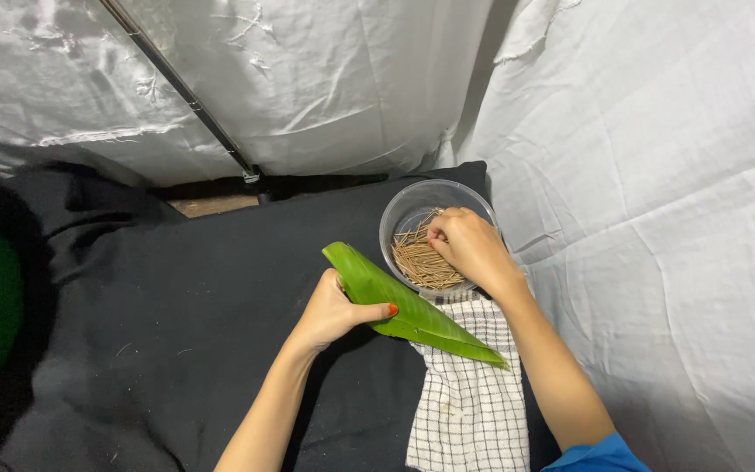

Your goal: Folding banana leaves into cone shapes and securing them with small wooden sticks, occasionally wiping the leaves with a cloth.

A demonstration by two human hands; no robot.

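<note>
Now, left hand (pixel 332 310) grip clasping folded green leaf (pixel 412 306), right hand (pixel 469 246) fingers pinching sticks (pixel 421 262) in bowl (pixel 404 210).

Two bare hands working, forearms reaching in from below.

The left hand (pixel 332 310) is curling shut in a grip, thumb lying across to the right with its orange-painted nail showing, fingers tucked underneath and out of sight; its wrist is bending slightly back, and the bare forearm is running down and left toward the bottom edge. The right hand (pixel 469 246) is sitting higher and to the right, knuckles up, fingers bunching together and pointing down-left in a pinch, tips hidden. Its forearm is angling down and right, ending in a blue sleeve at the bottom edge. The two hands are staying apart, not touching.
</note>
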